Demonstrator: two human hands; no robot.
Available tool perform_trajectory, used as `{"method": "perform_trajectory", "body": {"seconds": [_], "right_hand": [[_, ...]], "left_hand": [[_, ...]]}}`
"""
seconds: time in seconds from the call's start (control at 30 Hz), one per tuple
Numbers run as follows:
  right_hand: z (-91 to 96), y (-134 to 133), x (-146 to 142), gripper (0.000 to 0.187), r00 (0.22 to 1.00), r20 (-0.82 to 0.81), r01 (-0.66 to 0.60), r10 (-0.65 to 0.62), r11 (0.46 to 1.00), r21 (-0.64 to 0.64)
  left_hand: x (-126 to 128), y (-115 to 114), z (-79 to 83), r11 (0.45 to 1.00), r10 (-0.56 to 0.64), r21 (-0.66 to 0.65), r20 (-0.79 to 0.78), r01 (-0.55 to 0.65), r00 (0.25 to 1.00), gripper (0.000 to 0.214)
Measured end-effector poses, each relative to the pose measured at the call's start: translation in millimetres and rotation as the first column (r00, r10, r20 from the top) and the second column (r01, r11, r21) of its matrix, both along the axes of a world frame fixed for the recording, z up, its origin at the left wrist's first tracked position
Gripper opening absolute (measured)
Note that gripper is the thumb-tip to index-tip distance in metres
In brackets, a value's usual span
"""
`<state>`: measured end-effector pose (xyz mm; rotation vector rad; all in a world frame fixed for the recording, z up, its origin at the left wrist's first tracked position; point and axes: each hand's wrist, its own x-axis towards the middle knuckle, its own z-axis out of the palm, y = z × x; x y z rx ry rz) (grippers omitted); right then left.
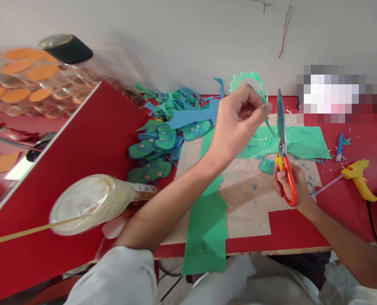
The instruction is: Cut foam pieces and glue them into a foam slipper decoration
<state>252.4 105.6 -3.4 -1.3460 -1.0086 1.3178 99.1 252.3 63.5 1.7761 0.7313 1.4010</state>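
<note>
My left hand (pixel 239 118) is raised above the table, its fingers pinched on a curled green paper strip (pixel 255 82) with a jagged edge. My right hand (pixel 291 184) grips orange-handled scissors (pixel 283 148), blades pointing up and closed, right beside the strip. Under both hands lie a green paper sheet (pixel 207 228) hanging over the table's front edge, another green sheet (pixel 302 142) and a brown cardboard sheet (pixel 248 199).
A pile of blue-and-green cut-out shapes (pixel 158 146) lies at the back left. A yellow glue gun (pixel 358 178) and a blue pen (pixel 340 146) lie at the right on the red table (pixel 296 231). A blurred plastic cup with a lid (pixel 89 203) stands near left.
</note>
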Motion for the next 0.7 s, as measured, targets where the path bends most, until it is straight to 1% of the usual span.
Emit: {"method": "perform_trajectory", "body": {"seconds": [0.2, 0.37, 0.47, 0.6, 0.63, 0.7], "right_hand": [[3.0, 0.0, 0.4, 0.07, 1.0, 0.018, -0.021, 0.021, 1.0, 0.008], [-1.2, 0.5, 0.5, 0.074, 0.999, 0.018, -0.033, 0.032, 0.999, 0.039], [-6.5, 0.9, -0.4, 0.077, 0.999, -0.003, -0.039, 0.039, 0.998, 0.039], [-16.3, 0.6, -0.5, 0.081, 0.997, 0.0, -0.074, 0.074, 0.996, 0.057], [-18.5, 0.4, 0.0, 0.081, 0.996, 0.007, -0.094, 0.094, 0.993, 0.068], [-21.7, -0.5, 1.5, 0.082, 0.989, 0.035, -0.148, 0.146, 0.985, 0.086]], "left_hand": [[-2.7, 6.0, 0.0, 0.999, -0.042, -0.011, 0.005, 0.042, 0.999, 0.02], [-5.7, 12.1, -2.8, 0.998, -0.063, 0.01, -0.037, 0.064, 0.997, 0.024], [-6.7, 12.1, -2.4, 0.998, -0.055, 0.024, -0.02, 0.056, 0.998, 0.033], [-10.2, 13.6, -0.4, 0.999, -0.001, 0.034, 0.032, 0.0, 1.0, 0.053], [-12.1, 15.8, -0.3, 0.999, 0.012, 0.041, 0.044, -0.014, 0.999, 0.054], [-16.7, 23.0, -1.0, 0.998, 0.007, 0.067, 0.077, -0.012, 0.997, 0.05]]}}
